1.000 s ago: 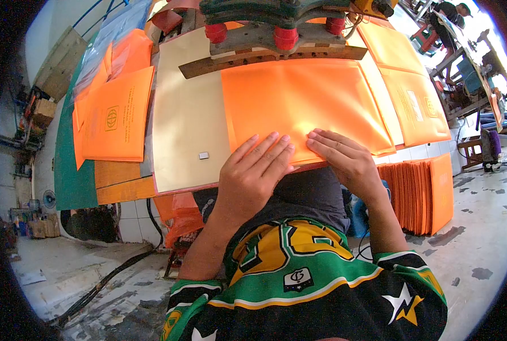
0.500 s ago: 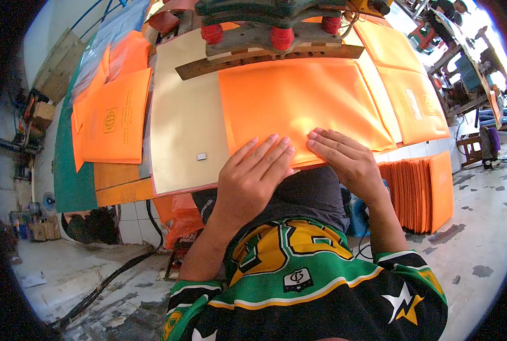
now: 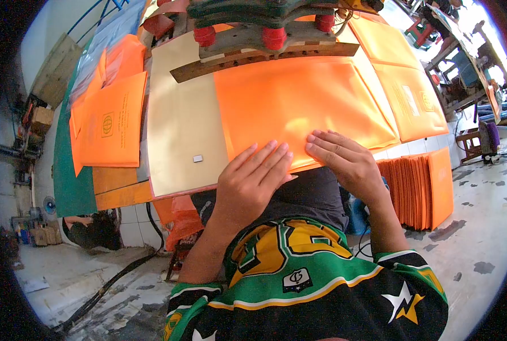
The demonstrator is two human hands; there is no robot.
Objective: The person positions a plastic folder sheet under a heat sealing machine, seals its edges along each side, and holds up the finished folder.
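An orange plastic sheet lies flat on the cream board, its far edge under the machine's metal bar. My left hand rests on the sheet's near left part, fingers stretched out and pointing forward. On the near edge to the right, my right hand lies with its fingers extended toward the left. Both palms face down, and neither hand grips anything. A small white rectangular piece sits on the board left of my left hand.
Printed orange covers are piled at the left. More orange covers lie at the right, above a thick upright stack of orange covers. The machine head with red cylinders hangs over the board's far side.
Both hands stay on the orange sheet in nearly the same place. The whole view has shifted slightly, with the table and machine appearing a little farther left.
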